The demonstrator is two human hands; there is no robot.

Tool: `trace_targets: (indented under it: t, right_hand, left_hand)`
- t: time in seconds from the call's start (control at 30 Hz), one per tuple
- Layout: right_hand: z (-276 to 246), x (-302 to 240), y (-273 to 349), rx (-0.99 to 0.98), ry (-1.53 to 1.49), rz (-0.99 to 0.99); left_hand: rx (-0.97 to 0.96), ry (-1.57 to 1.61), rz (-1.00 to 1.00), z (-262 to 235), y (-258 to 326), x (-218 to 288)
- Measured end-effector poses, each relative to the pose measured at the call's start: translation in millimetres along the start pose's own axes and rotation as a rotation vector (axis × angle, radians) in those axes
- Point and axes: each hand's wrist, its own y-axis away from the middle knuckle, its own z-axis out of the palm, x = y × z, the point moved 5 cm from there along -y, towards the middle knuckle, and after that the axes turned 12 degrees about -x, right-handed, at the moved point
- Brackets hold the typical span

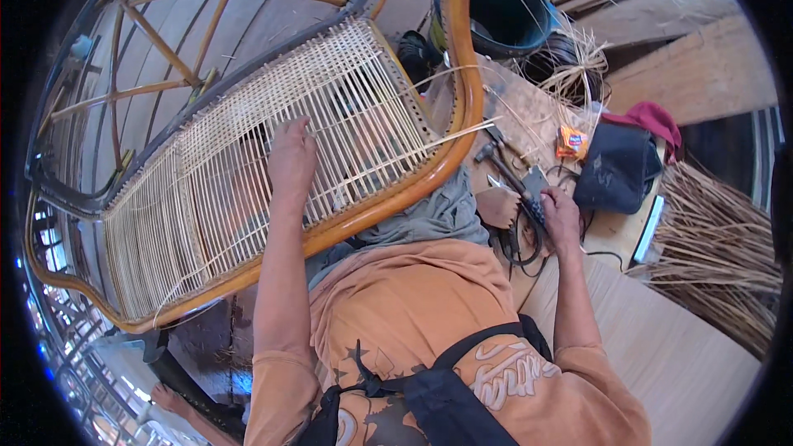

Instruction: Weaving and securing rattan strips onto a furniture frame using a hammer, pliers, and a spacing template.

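A rattan frame (pixel 363 219) lies across my lap, its panel woven from pale cane strands (pixel 248 223). My left hand (pixel 293 157) rests on the middle of the weave with fingers curled together; what they pinch, if anything, is hidden. The weave is dense along the far edge, while nearer to me mostly lengthwise strands show with gaps. Loose cane ends (pixel 462 134) stick out past the right rim. On the board to the right, my right hand (pixel 563 219) closes on a flat grey tool (pixel 537 184) with a dark handle. A hammer (pixel 497 163) lies beside it.
A dark bucket (pixel 504 12) stands beyond the frame, near tangled cane strips (pixel 574 66). On the work board (pixel 529 107) are an orange packet (pixel 572 142) and a dark pouch (pixel 619 167). Bundled strips (pixel 719 231) lie far right. Another person's hand (pixel 169 399) shows lower left.
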Motion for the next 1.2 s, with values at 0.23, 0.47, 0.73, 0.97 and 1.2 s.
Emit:
trace_targets:
  t: [0.23,0.47,0.73,0.97,1.2]
  right_hand:
    - [64.5,45.6,46.5,-0.130,0.017,0.088]
    - [83.4,21.2,58.7,0.015,0.067,-0.047]
    - [75.7,9.6,60.5,0.153,0.263,-0.291]
    - [116.3,-3.8,41.8,-0.063,0.353,-0.219]
    - [147.1,44.5,-14.2,0.062,-0.316,-0.158]
  left_hand:
    - [-0.183,-0.170,0.013,-3.4,-3.9,-8.4]
    - [-0.227,-0.310,-0.004,-57.2,12.2,-73.2]
    - [-0.169,-0.457,-0.233,-92.6,35.5,-95.4]
    - [0.187,0.417,-0.441,-59.6,31.5,-139.3]
    - [0.916,1.883,-0.421,-18.1,14.8,-112.3]
